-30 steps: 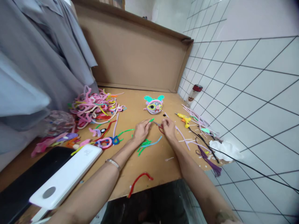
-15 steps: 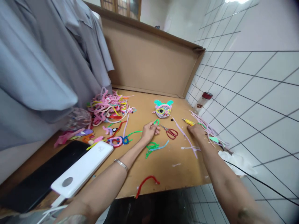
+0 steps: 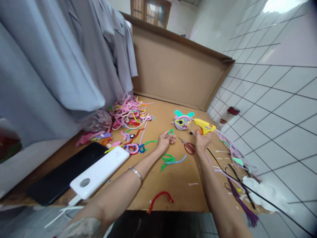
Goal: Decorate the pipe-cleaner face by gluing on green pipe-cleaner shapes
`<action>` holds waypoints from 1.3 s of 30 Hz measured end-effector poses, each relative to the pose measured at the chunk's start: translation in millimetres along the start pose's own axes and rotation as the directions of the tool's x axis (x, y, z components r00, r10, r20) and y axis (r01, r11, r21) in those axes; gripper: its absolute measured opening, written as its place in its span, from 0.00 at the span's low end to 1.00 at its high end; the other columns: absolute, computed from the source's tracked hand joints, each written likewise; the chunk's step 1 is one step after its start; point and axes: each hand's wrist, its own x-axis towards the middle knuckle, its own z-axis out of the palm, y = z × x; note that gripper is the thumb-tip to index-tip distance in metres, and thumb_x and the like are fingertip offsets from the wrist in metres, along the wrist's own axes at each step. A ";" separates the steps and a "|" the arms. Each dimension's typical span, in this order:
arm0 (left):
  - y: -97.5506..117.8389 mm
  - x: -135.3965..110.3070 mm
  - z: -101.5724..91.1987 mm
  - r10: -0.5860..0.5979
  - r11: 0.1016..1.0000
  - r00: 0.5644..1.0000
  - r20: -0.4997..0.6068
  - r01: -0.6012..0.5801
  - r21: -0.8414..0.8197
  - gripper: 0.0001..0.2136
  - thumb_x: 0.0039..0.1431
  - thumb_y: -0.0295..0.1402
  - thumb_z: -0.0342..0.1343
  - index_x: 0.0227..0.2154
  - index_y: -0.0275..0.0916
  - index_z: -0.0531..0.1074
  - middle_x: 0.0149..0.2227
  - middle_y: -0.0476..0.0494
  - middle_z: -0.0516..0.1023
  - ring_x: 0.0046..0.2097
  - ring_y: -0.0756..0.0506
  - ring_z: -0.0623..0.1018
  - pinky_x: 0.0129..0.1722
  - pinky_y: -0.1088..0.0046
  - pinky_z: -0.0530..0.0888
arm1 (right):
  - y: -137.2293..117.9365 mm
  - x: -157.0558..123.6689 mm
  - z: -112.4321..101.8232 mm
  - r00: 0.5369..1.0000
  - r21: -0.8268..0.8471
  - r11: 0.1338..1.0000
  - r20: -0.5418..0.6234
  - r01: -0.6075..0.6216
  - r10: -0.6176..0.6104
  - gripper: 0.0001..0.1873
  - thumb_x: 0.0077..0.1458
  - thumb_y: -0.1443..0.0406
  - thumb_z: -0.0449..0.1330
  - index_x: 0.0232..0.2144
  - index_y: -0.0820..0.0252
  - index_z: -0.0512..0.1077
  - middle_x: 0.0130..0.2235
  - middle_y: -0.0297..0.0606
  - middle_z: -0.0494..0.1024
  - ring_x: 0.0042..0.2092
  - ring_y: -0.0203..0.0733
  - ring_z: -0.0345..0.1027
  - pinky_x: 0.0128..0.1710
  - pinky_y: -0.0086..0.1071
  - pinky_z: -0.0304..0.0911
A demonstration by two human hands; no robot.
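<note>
My left hand (image 3: 164, 140) pinches a short green pipe cleaner piece (image 3: 171, 131) just above the cardboard table (image 3: 173, 178). My right hand (image 3: 202, 141) grips a yellow glue gun (image 3: 204, 125) and holds it raised, its nozzle pointing left toward a small pipe-cleaner face with teal ears (image 3: 182, 121). Red-handled scissors (image 3: 188, 146) lie on the table between my two hands. Loose green and blue pipe cleaner bits (image 3: 170, 160) lie below my left hand.
A pile of mixed pipe cleaners (image 3: 128, 114) sits at the left rear. A white power bank (image 3: 99, 172) and black tablet (image 3: 66, 172) lie front left. A red pipe cleaner (image 3: 159, 198) rests near the front edge. Cords, pink strands and white paper (image 3: 262, 190) crowd the right. Grey shirts (image 3: 61, 66) hang left.
My right hand let go of the scissors, reached right to the glue gun, picked it up and brought it back toward the middle. My left hand kept the green piece.
</note>
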 end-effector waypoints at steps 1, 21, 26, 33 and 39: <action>0.9 0.9 -1.0 -0.007 1.000 1.000 -0.011 0.006 -0.020 0.11 0.52 0.35 0.62 0.33 0.34 0.70 0.27 0.47 0.77 0.22 0.55 0.72 0.23 0.80 0.69 | 0.0 -8.2 5.6 1.000 0.017 1.000 0.017 -0.008 0.008 0.21 0.50 0.57 0.56 0.44 0.65 0.69 0.37 0.50 0.78 0.40 0.52 0.72 0.36 0.35 0.63; 1.2 1.4 -1.4 -0.024 0.999 0.999 0.035 0.024 -0.020 0.15 0.48 0.40 0.65 0.28 0.32 0.72 0.30 0.41 0.80 0.22 0.55 0.73 0.22 0.80 0.68 | 30.7 -26.0 24.9 0.928 -0.012 0.928 0.020 0.373 -0.372 0.20 0.49 0.55 0.52 0.38 0.63 0.71 0.32 0.44 0.77 0.33 0.48 0.70 0.33 0.34 0.59; 1.6 1.5 -1.2 -0.012 1.000 0.999 0.037 0.012 -0.013 0.15 0.49 0.40 0.65 0.28 0.32 0.72 0.30 0.41 0.80 0.21 0.55 0.73 0.22 0.81 0.68 | 30.3 -24.1 25.1 0.934 -0.024 0.934 0.029 0.357 -0.357 0.20 0.49 0.56 0.52 0.39 0.63 0.70 0.31 0.43 0.77 0.33 0.48 0.70 0.33 0.34 0.58; 2.2 1.4 0.0 -0.014 1.000 0.999 0.040 0.015 -0.017 0.15 0.49 0.40 0.65 0.28 0.32 0.72 0.29 0.42 0.80 0.22 0.55 0.73 0.22 0.80 0.67 | 32.9 -23.9 27.3 0.920 -0.040 0.919 0.047 0.392 -0.390 0.21 0.49 0.56 0.51 0.39 0.65 0.71 0.33 0.46 0.77 0.34 0.49 0.70 0.33 0.35 0.59; 1.2 2.0 -0.8 -0.004 1.000 0.999 0.048 0.004 0.002 0.14 0.50 0.40 0.64 0.28 0.32 0.72 0.29 0.41 0.80 0.21 0.55 0.72 0.22 0.80 0.68 | 34.5 -23.1 29.0 0.918 -0.057 0.916 0.038 0.396 -0.395 0.20 0.49 0.55 0.51 0.37 0.64 0.71 0.31 0.46 0.77 0.33 0.49 0.70 0.33 0.35 0.58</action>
